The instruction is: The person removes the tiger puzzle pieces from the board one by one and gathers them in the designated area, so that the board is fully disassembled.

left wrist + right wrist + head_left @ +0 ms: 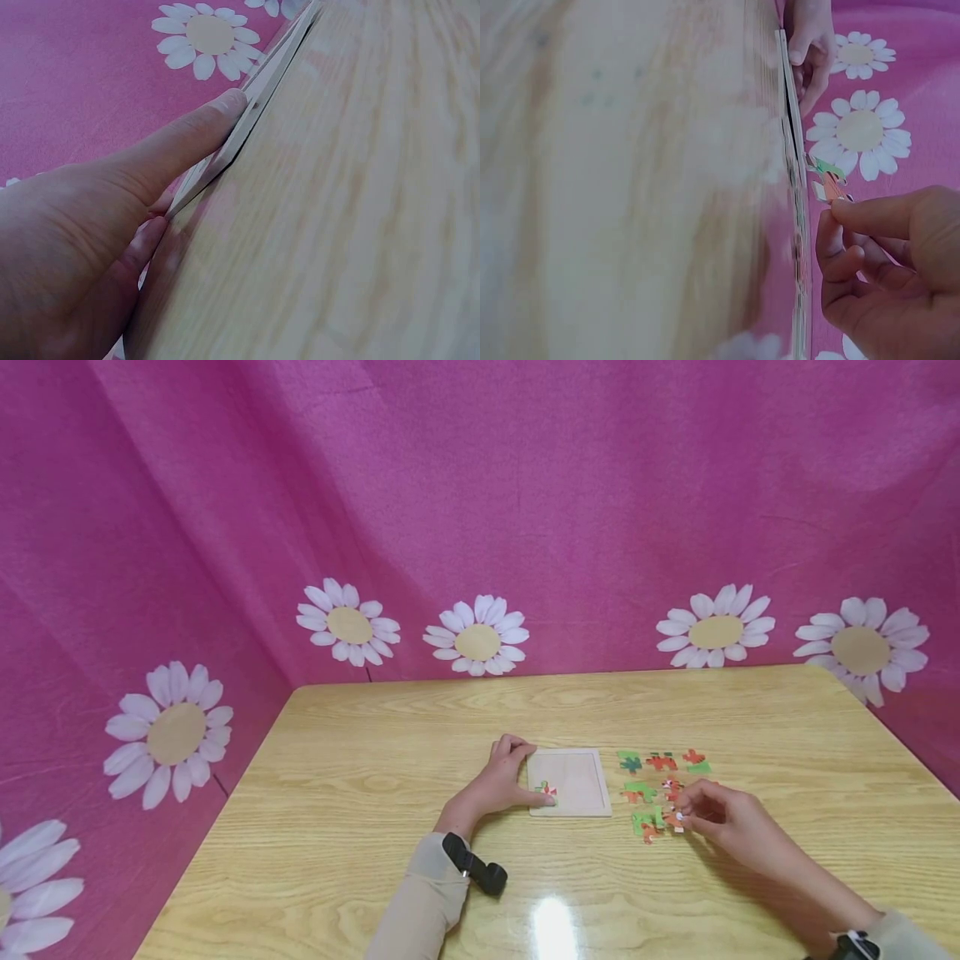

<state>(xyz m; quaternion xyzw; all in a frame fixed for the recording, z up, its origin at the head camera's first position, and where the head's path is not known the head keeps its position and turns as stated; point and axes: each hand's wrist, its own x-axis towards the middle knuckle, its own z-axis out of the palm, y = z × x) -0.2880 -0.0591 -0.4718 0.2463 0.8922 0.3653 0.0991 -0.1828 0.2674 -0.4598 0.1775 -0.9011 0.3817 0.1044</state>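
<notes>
A square wooden puzzle tray (581,781) lies on the table, with one green-and-red puzzle piece (546,788) at its lower left. My left hand (489,783) holds the tray's left side, fingers at the far corner and thumb over the near rim. In the left wrist view, the thumb (199,127) lies on the tray's edge. Between thumb and fingertips, my right hand (738,827) pinches a green-and-orange puzzle piece (830,180), raised above the table in the right wrist view. It is over the near side of the loose pieces.
Several loose puzzle pieces (662,762) lie in rough rows right of the tray, some partly hidden by the right hand. The wooden table (360,793) backs onto a pink curtain (480,510) with white flowers.
</notes>
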